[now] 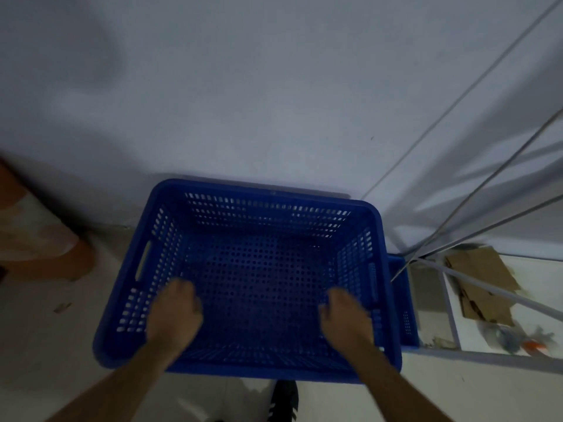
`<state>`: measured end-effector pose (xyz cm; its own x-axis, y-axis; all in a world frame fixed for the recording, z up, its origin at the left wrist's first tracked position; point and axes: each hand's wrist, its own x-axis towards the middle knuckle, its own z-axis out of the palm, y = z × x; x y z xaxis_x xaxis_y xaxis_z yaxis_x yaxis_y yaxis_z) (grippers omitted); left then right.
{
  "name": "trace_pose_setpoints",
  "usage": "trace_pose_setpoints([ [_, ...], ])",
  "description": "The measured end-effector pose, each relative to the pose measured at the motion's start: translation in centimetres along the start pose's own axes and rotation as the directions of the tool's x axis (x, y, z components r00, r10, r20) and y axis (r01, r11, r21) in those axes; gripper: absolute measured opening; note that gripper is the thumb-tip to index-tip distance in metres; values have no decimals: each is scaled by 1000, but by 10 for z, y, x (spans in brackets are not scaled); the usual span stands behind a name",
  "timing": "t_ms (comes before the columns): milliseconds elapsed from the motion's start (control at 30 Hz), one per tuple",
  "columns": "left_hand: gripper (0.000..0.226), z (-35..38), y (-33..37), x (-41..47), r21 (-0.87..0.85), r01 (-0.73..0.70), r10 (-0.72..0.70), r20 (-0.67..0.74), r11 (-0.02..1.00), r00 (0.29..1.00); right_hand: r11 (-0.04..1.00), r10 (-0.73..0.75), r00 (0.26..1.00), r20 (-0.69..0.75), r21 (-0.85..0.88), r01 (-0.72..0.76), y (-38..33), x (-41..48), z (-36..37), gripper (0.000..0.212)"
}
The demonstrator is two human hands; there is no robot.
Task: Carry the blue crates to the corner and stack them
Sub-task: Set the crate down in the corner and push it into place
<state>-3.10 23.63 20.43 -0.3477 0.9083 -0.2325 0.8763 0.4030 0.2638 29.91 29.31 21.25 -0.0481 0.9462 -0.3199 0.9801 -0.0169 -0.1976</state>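
Perforated blue crate (259, 269) sits in the wall corner, offset atop a second blue crate (403, 300) showing at 3 o'clock, both the left hand (175, 315) and right hand (345, 318) loosely curled above its interior gripping nothing, so stacking appears largely done, alignment pending.

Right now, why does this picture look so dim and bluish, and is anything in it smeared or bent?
Head view: the light is low and cold, so the wall looks grey-blue; both hands, left hand and right hand, are motion-blurred over the blue crate; the orange thing at the left edge is smeared; the thin rods on the right throw striped shadows; the wide lens bows the edges.
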Motion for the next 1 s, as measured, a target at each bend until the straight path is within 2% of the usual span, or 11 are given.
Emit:
trace_pose_setpoints([
  [67,33,23,31,-30,2,-38,35,326,999,945,993,-117,956,271,41,110,-41,-31,20,48],
  [100,40,37,44,-41,-5,-34,33,417,999,908,992,-127,927,354,50,117,-58,-41,29,48],
  [167,48,53,60,-54,29,-42,23,486,999,874,995,-89,890,447,-6,103,-79,-46,43,46],
  [267,49,69,64,-60,24,-52,37,437,998,899,999,-37,870,492,-15,51,-91,-57,55,55],
  [333,48,69,64,-62,48,-77,52,395,996,917,999,-43,891,453,-2,49,-89,-60,58,54],
  [467,54,67,64,-71,91,-118,85,311,989,947,988,-147,941,304,1,154,-88,-68,57,48],
  [667,51,71,64,-85,213,-200,143,257,956,956,978,-205,967,152,-14,210,-83,-79,67,40],
  [800,57,75,61,-87,109,-115,94,179,987,979,976,-216,974,74,-6,217,-81,-83,75,40],
  [933,55,74,62,-88,101,-113,97,154,988,983,968,-246,969,21,-44,247,-76,-88,78,39],
  [1000,53,75,62,-89,83,-115,101,154,990,983,959,-269,962,43,-77,271,-75,-93,77,38],
])
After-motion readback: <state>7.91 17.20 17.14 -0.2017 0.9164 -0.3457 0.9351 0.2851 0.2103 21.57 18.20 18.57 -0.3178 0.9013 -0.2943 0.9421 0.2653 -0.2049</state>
